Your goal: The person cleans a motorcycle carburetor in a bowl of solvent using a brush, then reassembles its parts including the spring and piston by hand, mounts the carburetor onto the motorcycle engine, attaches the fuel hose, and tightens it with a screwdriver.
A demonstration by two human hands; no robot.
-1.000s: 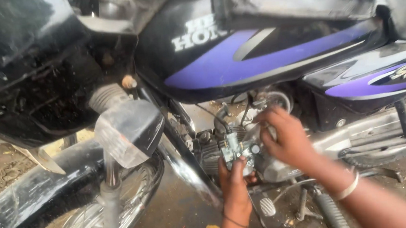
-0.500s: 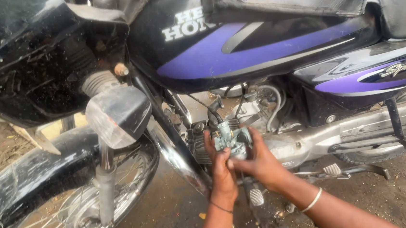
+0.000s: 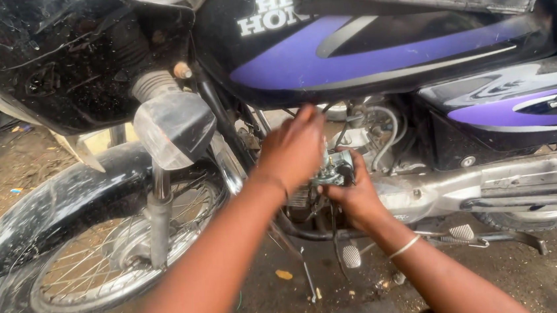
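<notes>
Head view is showing a black-and-purple motorcycle [image 3: 376, 56] standing on dirt. Right hand [image 3: 354, 197] is gripping a small metal carburettor [image 3: 334, 169] beneath the tank, apparently steadying it; left hand [image 3: 294, 148] is curling over it, its finger grip hidden.

Dirt ground [image 3: 8, 171] fills the left edge and the bottom of the frame, dark and damp-looking toward the lower middle. The motorcycle's front wheel [image 3: 95, 270] stands on it at lower left. Small scraps lie scattered: an orange bit [image 3: 284, 274] at lower centre, pale crumbs [image 3: 394, 278] just right of it.
</notes>
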